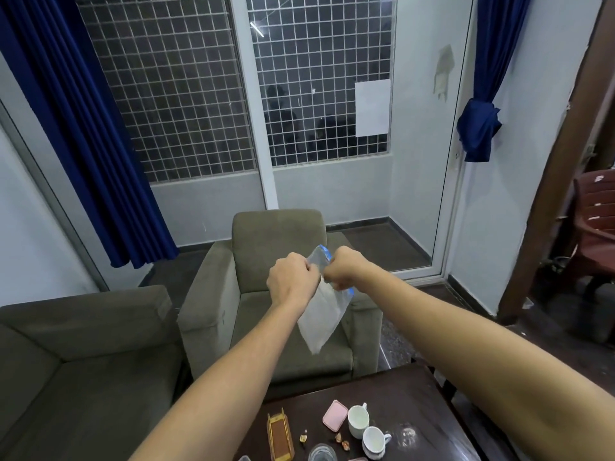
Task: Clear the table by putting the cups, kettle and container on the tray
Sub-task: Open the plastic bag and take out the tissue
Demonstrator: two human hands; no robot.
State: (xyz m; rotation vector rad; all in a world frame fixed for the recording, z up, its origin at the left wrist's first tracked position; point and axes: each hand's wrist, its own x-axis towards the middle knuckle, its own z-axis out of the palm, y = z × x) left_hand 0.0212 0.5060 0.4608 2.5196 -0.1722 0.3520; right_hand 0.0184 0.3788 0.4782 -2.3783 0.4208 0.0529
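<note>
**Both hands pinch a plastic bag above the table**

On the dark table [416, 390], two white cups [358, 421] stand just beside each other, upright, about midway along its width. A flat pink container [335, 415] lies just left of the farther cup. Toward the left edge lies a small wooden tray [280, 437] with nothing on it. A clear glass [322, 453] sits at the near edge, cut off by the frame, and a few small scraps [342, 440] lie between it and the cups.

Beyond the far edge, both arms are raised. The left hand [291, 281] and the right hand [342, 269] each pinch the top of a clear plastic bag [322, 314] with curled fingers; it hangs slanting below them.

Behind it stands a grey-green armchair [276, 234], with a matching sofa [83, 327] at left and a grilled window [166, 94] past them.
</note>
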